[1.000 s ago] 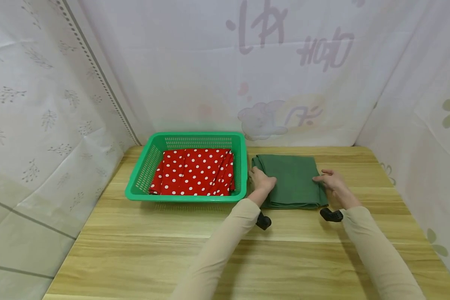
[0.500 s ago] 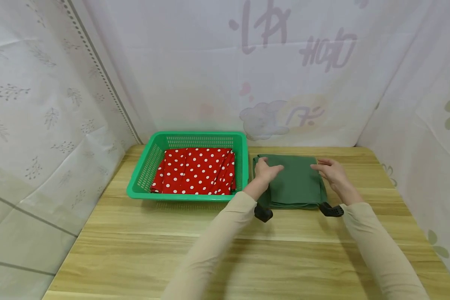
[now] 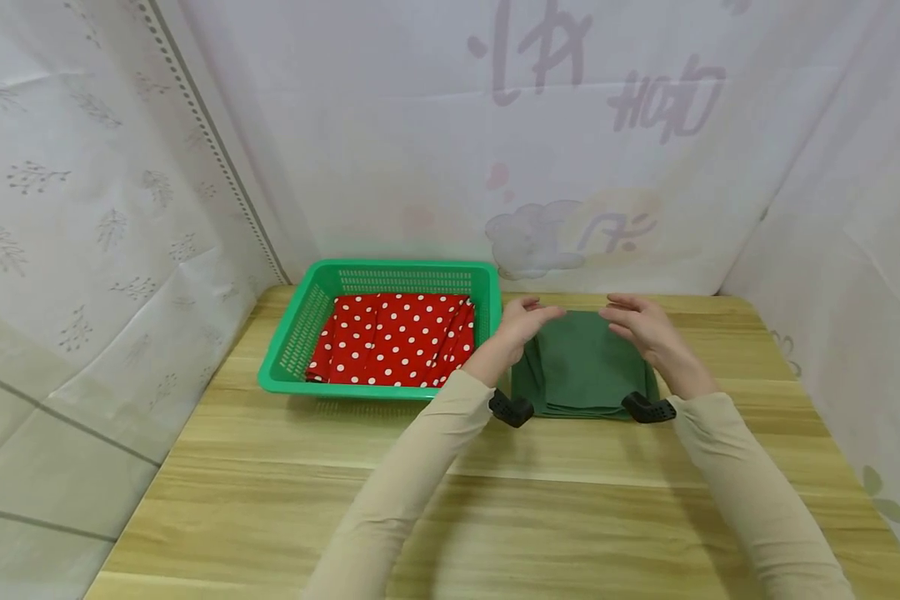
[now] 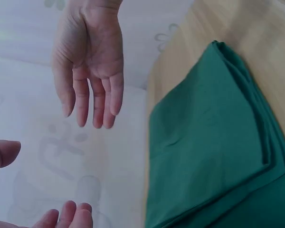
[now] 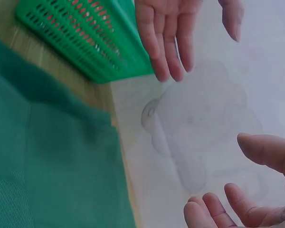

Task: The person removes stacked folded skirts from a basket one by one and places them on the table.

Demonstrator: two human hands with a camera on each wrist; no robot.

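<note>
the left hand and the right hand are above the green cloth, with the palms turned toward each other. the fingers of both hands are loosely extended and hold nothing; the wrist views show them apart from the cloth. this cloth lies folded in layers on the wooden table, just beside the green basket. inside the basket lies a red cloth with white dots, also folded. the left hand is nearer to the basket.
</note>
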